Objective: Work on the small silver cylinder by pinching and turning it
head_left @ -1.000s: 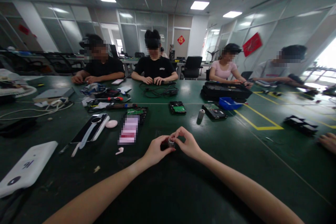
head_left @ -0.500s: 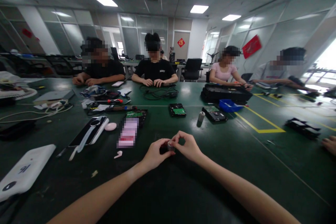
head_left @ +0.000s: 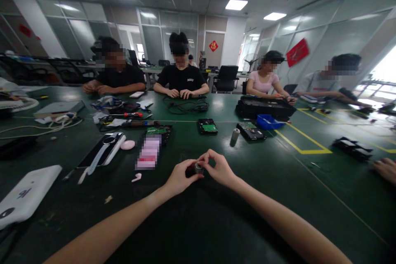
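Observation:
A small grey metal cylinder (head_left: 199,168) stands upright between my hands, low over the green table. My left hand (head_left: 182,177) curls round its side, thumb below and fingers above. The fingertips of my right hand (head_left: 218,168) pinch together at its top edge; whatever lies between them is too small to make out. Farther off, a similar silver cylinder (head_left: 235,135) stands beside a hard drive (head_left: 251,131). Another hard drive (head_left: 208,126), with its green circuit board up, lies straight ahead. A pink earbud (head_left: 136,177) lies left of my left hand.
Left lie a phone with a pixelated screen (head_left: 148,152), a white power bank (head_left: 29,196) and a pink round case (head_left: 128,144). A blue tray (head_left: 269,122) and a black casing (head_left: 265,107) stand at the right. Several people sit opposite; another person's hand (head_left: 385,169) rests at the right edge.
My view has tilted down a little. My right fingertips have shifted slightly toward the far side of the cylinder's top, and more of that top shows. My left hand keeps its hold.

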`<state>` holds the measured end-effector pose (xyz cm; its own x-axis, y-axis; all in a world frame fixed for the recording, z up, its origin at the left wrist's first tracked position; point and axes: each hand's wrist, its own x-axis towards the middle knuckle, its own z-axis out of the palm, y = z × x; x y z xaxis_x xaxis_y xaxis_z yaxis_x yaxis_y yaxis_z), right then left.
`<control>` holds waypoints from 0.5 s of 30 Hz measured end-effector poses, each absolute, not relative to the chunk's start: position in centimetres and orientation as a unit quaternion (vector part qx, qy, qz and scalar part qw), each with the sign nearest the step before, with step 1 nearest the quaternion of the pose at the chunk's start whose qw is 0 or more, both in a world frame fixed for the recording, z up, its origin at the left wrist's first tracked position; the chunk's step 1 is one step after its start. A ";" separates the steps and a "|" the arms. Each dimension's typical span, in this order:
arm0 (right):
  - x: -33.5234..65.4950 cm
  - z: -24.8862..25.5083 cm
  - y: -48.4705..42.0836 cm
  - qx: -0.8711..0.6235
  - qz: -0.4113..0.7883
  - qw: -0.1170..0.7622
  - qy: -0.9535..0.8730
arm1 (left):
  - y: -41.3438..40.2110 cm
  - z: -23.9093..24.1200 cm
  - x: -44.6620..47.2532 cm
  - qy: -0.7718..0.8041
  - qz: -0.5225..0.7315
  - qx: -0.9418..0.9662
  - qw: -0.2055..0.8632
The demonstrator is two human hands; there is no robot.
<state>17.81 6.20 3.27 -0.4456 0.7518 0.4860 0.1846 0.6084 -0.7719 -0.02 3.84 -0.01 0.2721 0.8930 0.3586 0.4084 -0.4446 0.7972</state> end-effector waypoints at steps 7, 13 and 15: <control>18.4 3.5 6.3 -0.282 0.222 0.382 -0.852 | 3.9 -0.1 0.0 0.441 0.410 0.742 0.294; 17.8 2.8 6.4 -0.306 0.164 0.392 -0.852 | 3.8 0.1 0.0 0.434 0.413 0.744 0.295; 18.0 3.0 6.6 -0.311 0.197 0.443 -0.818 | 3.8 0.1 0.0 0.438 0.413 0.744 0.291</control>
<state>17.96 6.61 3.04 -0.4152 0.6821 0.6019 0.3342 0.7298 -0.5964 0.00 3.82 0.14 0.2751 0.8917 0.3595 0.4106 -0.4471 0.7947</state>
